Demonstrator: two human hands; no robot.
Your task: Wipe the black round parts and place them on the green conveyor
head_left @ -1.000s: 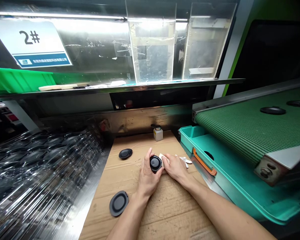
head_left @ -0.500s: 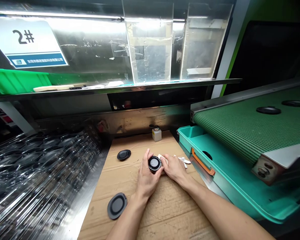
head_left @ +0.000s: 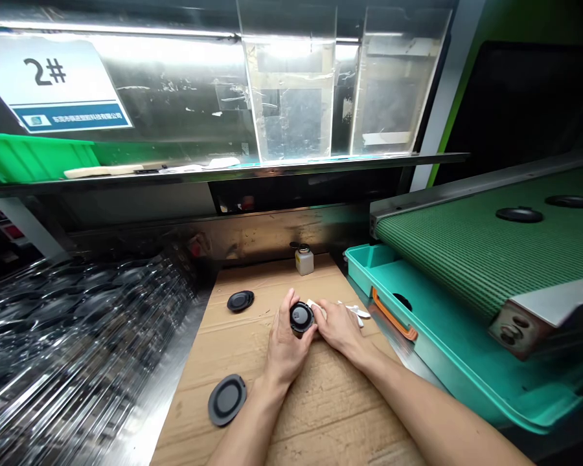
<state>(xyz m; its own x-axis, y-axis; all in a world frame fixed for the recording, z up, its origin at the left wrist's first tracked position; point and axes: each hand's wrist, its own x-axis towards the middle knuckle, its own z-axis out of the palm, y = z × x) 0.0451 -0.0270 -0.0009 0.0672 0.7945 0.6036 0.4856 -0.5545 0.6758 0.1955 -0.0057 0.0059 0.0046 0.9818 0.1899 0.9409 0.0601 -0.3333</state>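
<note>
My left hand (head_left: pixel 285 346) is closed around a small round black part (head_left: pixel 302 316), fingers on its left side and thumb below. The part's dark disc face with a raised rim is turned toward me. My right hand (head_left: pixel 341 327) is at the part's right edge, its fingers pinching a white cloth (head_left: pixel 311 303). More white material shows beyond that hand's knuckles; the grip hides how the two connect. On the cardboard sheet (head_left: pixel 350 414) lie a flat black disc (head_left: pixel 227 400) near my left forearm and another black round part (head_left: pixel 241 300) farther back.
A small white bottle (head_left: pixel 304 260) stands at the cardboard's far edge. Clear trays of black parts (head_left: pixel 92 323) fill the left. To the right, a teal bin (head_left: pixel 447 353) with an orange handle sits under a green conveyor (head_left: pixel 447 243) carrying black discs. A metal shelf (head_left: pixel 291 169) crosses ahead.
The black part has tilted slightly in my left hand, so its face looks darker with less glare. The discs on the conveyor have shifted slightly left. My right hand has hardly moved.
</note>
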